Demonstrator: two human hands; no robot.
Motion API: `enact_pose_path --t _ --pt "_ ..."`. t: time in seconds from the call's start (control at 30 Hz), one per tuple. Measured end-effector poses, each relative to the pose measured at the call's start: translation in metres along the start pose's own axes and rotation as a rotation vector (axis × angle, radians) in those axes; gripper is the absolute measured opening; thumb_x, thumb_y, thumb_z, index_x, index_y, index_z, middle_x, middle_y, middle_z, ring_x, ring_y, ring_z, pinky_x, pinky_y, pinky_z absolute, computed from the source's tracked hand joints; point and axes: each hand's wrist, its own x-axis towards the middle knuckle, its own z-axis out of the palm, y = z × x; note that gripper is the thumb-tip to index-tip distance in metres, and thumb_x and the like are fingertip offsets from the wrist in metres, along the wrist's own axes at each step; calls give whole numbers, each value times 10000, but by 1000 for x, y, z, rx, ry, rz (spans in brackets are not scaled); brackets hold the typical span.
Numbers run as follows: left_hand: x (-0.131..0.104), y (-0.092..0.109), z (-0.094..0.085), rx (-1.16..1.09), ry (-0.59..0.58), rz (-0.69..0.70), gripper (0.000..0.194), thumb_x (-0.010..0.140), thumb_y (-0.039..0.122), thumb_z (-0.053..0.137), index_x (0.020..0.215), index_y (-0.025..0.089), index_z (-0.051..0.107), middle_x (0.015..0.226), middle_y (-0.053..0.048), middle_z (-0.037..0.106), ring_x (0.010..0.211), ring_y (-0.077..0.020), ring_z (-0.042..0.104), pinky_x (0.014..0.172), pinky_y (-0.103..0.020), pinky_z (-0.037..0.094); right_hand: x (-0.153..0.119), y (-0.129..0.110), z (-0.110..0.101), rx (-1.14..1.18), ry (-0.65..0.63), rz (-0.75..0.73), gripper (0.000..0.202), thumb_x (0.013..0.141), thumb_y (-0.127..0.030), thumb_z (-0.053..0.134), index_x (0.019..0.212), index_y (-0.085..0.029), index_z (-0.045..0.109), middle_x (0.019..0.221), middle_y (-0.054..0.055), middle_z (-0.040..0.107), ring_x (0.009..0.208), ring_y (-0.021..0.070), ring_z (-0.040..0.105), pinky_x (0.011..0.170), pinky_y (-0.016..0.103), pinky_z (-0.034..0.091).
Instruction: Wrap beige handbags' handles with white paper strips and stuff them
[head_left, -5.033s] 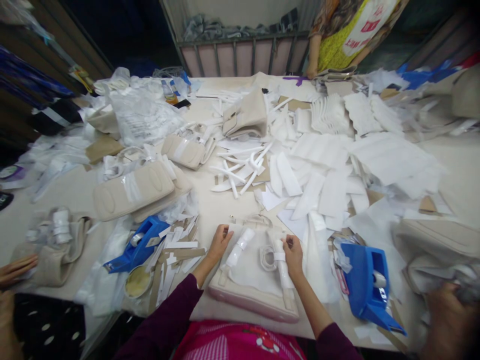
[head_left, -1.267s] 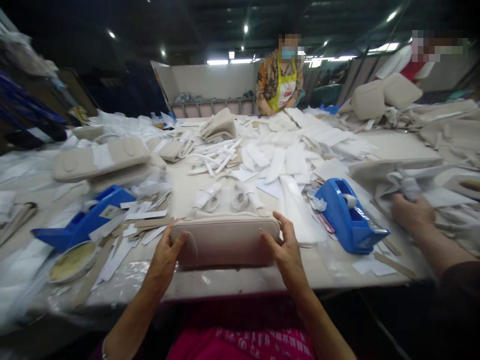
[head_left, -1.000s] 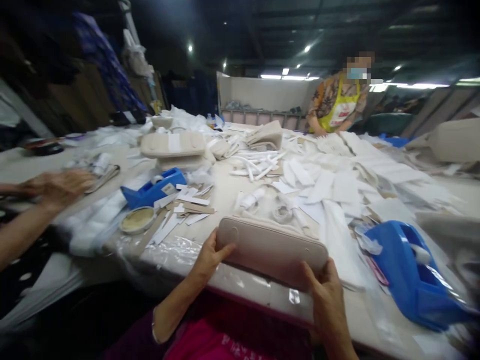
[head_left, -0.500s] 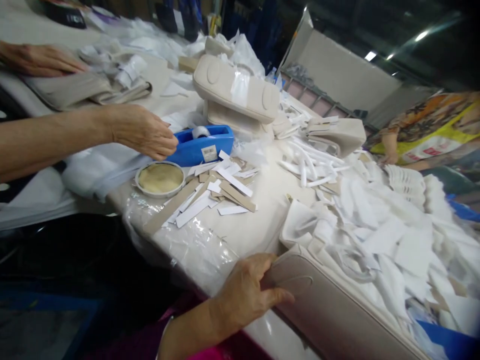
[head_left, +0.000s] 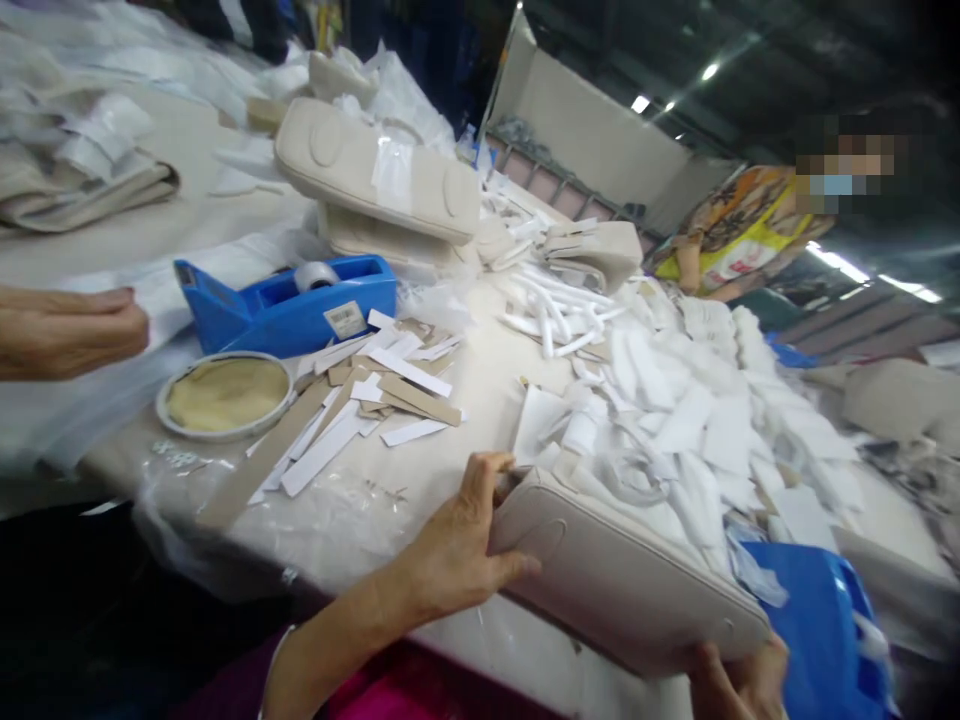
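A beige handbag (head_left: pixel 622 580) lies tilted at the near table edge, its long smooth side with stitched oval outlines facing me. My left hand (head_left: pixel 450 550) grips its left end, thumb on the near face and fingers over the top edge. At the lower right end, my right hand (head_left: pixel 742 682) holds the bag's corner, with part of the hand cut off by the frame. White stuffing and wrapped straps (head_left: pixel 637 470) lie against the bag's far side.
A co-worker's hand (head_left: pixel 71 332) is at the left, near a blue tape dispenser (head_left: pixel 300 310). Close by are a round tub (head_left: pixel 225 395) and paper strips (head_left: pixel 375 400). Stacked bags (head_left: pixel 375 180) stand behind. Another blue dispenser (head_left: pixel 817 630) sits right. A person (head_left: pixel 727 230) is across.
The view has swung right, so the table's things sit further left. My right hand has come into view on the bag's right end. The co-worker's hand has drawn away from the tape dispenser.
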Motion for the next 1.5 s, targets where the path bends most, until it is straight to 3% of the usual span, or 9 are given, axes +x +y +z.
enact_pose_path --t 0.1,0.2,0.33,0.43,0.57,0.73,0.93,1.33,1.5 --pt "8 7 -4 -65 -74 72 973 669 283 748 1455 244 174 1503 -123 269 1343 -295 322 1124 -449 249 4 -11 -2 122 -43 -66 882 798 -642 515 1469 -192 164 1420 132 404 1276 334 416 1030 434 402" --pt "16 14 -8 -152 -186 36 869 760 358 672 1466 225 183 1491 -125 313 1367 -287 295 1148 -466 185 8 -16 -7 222 -78 -82 791 793 -666 500 1417 -211 326 1363 104 475 1258 308 438 977 391 446" --pt "26 16 -12 -121 -183 -13 758 739 440 678 1396 241 356 1382 -109 448 1298 -299 377 1111 -459 246 17 -14 -16 313 -136 -58 740 757 -619 589 1357 -218 426 1320 100 518 1238 298 456 984 407 430" --pt "35 17 -15 24 -158 -56 569 684 485 707 1179 242 562 1164 -83 567 1137 -307 482 1042 -465 314 28 -14 -24 286 -221 -111 684 748 -555 633 1321 -222 466 1339 105 498 1245 300 445 1033 444 371" --pt "44 31 -16 49 -206 103 367 613 426 762 864 200 618 1157 -63 558 1149 -303 456 1019 -409 333 43 -18 -31 344 -286 -217 613 688 -496 703 1208 -215 544 1267 112 548 1227 310 459 1020 459 379" --pt "43 42 -7 -296 -328 -39 608 654 294 733 1192 232 458 1130 -50 588 1005 -228 563 874 -331 429 50 -17 -27 371 -252 -293 676 679 -474 710 1251 -221 453 1250 124 534 1223 289 460 1031 443 355" --pt "43 41 8 -422 -197 -38 725 649 287 769 1234 288 340 1182 -57 578 977 -211 594 867 -324 432 49 -18 -23 256 -201 -271 728 721 -504 660 1347 -247 392 1171 83 536 1118 274 505 988 422 354" --pt "46 24 30 -330 77 -145 477 742 333 708 1127 263 435 784 48 568 643 -105 541 570 -179 398 51 -13 11 440 -86 -88 596 752 -458 668 1260 -225 462 907 12 568 708 156 554 627 257 458" --pt "53 25 34 -290 132 -196 496 707 383 724 1092 239 445 738 49 619 597 -116 561 586 -203 427 57 -10 17 349 -58 -29 591 735 -506 665 1227 -223 502 988 38 593 775 189 572 692 290 468"
